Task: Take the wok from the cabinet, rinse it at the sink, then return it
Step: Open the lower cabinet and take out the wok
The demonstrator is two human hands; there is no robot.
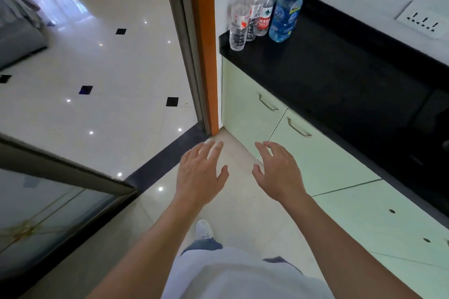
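A glossy white tiled floor with small black diamond insets point(102, 60) spreads beyond the doorway, edged by an orange wooden door frame point(202, 39). To the person's right runs a black stone countertop point(340, 75) over pale green cabinet doors with curved metal handles point(315, 158), all shut; the wok is nowhere visible, so I cannot tell where it sits. Four clear plastic bottles point(263, 11) stand clustered at the counter's far corner. Over the beige floor, the left hand point(200, 172) and right hand point(279, 172) hover empty, fingers spread loose, near the closest cabinet door without touching it.
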